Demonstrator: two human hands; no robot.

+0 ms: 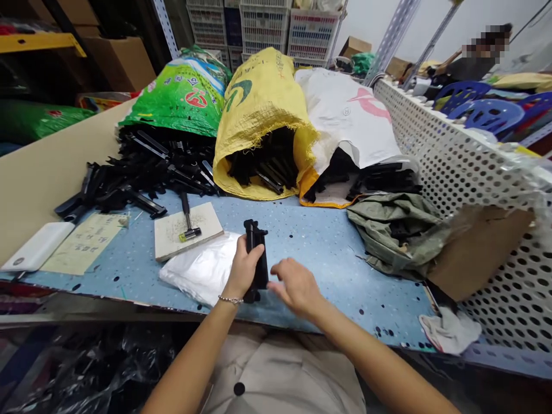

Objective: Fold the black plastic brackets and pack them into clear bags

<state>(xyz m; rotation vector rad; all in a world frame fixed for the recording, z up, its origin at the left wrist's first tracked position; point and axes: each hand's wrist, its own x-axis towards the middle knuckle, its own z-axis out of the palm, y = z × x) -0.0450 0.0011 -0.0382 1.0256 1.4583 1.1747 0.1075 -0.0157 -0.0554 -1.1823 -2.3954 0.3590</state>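
Thumb (257, 253) of left hand (242, 269) across part (261, 271)

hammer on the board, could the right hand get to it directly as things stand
Probably not straight across: the left hand and the black part it grips lie between the right hand and the hammer, though reaching over them might work.
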